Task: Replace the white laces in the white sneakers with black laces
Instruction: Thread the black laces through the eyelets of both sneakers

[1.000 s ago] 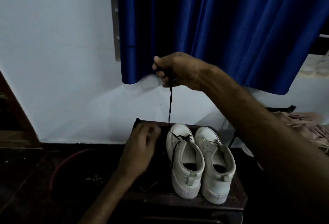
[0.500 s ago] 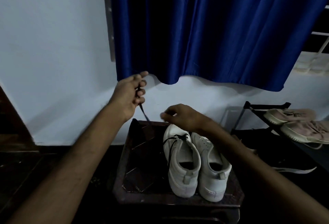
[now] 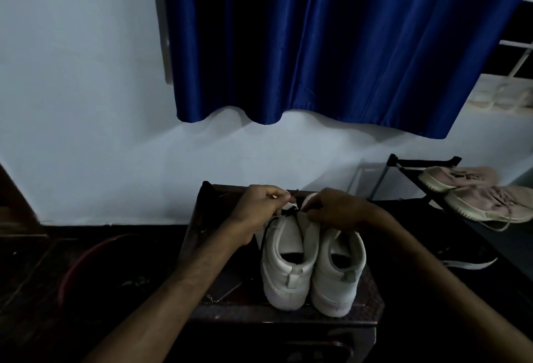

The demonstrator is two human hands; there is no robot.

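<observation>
Low in the middle of the frame, a pair of white sneakers stands side by side on a dark bench [image 3: 202,218], heels toward the camera. Both hands meet over the front of the left sneaker [image 3: 285,270]. The left hand [image 3: 259,207] has its fingers curled, thumb and forefinger pinching the black lace [image 3: 267,228]. The right hand [image 3: 334,209] reaches across the toe of the right sneaker [image 3: 337,276], its fingertips closed on the same lace just beside the left hand. One dark strand of the lace trails down the left side of the left sneaker. A blue curtain [image 3: 317,45] hangs across the top of the frame against a pale wall [image 3: 86,103]. At the right edge a black shoe rack [image 3: 403,163] carries pinkish shoes [image 3: 476,198], and a red basin [image 3: 86,256] sits in shadow at lower left.
</observation>
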